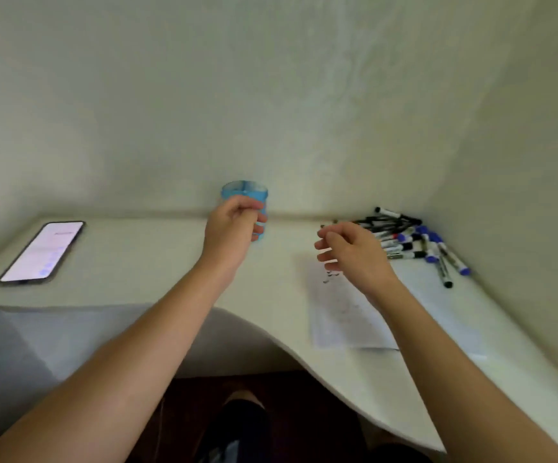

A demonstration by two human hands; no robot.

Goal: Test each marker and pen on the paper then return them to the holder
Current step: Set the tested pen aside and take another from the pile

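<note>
The left hand (229,225) wraps its fingers (254,204) round the blue holder (244,190), while the right hand (351,252) hovers, loosely curled and seemingly empty. The markers (411,238) lie heaped on the worktop (137,262) just beyond the right fingers, the paper (344,312) beneath them. Testing looks barely begun, so next those fingers must pinch one marker.
</note>
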